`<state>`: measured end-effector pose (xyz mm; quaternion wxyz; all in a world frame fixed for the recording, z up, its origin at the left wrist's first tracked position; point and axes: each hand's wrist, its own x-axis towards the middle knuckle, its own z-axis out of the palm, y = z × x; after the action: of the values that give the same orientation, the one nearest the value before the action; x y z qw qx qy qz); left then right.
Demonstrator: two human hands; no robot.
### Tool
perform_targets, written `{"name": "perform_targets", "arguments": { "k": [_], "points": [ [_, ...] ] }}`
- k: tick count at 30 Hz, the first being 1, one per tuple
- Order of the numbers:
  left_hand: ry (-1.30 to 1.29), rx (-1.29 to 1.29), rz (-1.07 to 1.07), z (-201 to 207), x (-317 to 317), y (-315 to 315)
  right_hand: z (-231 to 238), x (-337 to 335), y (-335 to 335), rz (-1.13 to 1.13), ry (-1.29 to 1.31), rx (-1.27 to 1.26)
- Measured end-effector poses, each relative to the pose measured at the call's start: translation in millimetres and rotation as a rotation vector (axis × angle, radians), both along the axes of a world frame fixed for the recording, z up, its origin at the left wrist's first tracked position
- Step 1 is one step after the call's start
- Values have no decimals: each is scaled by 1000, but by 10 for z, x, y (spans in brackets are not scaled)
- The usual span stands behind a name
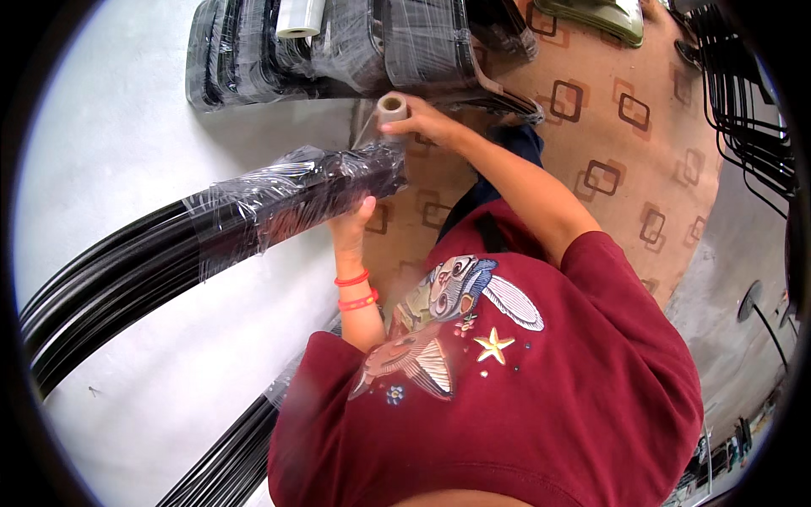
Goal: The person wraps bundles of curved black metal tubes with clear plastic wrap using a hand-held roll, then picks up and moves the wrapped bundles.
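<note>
My right hand (427, 122) is closed around a small roll of clear stretch film (392, 106), its open core facing up. A strand of film runs from the roll to a bundle of long black strips (127, 266). Layers of clear film (279, 194) cover the near-centre end of this bundle, wrinkled and shiny. My left hand (348, 224), with red bands on its wrist, grips the wrapped end from below. Its thumb shows at the bundle's side, and the other fingers are hidden behind it. The strips curve away to the left.
Film-wrapped black curved parts (346, 51) lie at the top, with a larger white film roll (300, 17) on them. Another black strip bundle (228, 448) is at lower left. A patterned brown floor covering (608, 110) spreads right. Black metal frames (743, 110) stand far right.
</note>
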<state>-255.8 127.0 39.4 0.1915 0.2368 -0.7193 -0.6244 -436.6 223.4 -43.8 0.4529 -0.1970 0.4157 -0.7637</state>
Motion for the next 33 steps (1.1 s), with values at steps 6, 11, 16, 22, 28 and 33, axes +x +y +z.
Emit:
{"name": "perform_targets", "arguments": {
  "k": [6, 11, 16, 22, 28, 33],
  "points": [
    [-164, 3, 17, 58, 51, -198, -180, 82, 377, 119, 44, -64],
    [-38, 18, -1, 119, -26, -73, 20, 278, 675, 179, -19, -103],
    [15, 39, 38, 24, -188, -27, 267, 650, 448, -164, 242, 121],
    [44, -21, 113, -38, -228, -53, 320, 739, 668, -274, 123, 260],
    [327, 1117, 21, -373, -141, -50, 187, 802, 664, -193, -91, 39],
    [204, 1178, 62, -518, -288, 49, 146, 672, 744, -102, -42, 50]
  ]
}}
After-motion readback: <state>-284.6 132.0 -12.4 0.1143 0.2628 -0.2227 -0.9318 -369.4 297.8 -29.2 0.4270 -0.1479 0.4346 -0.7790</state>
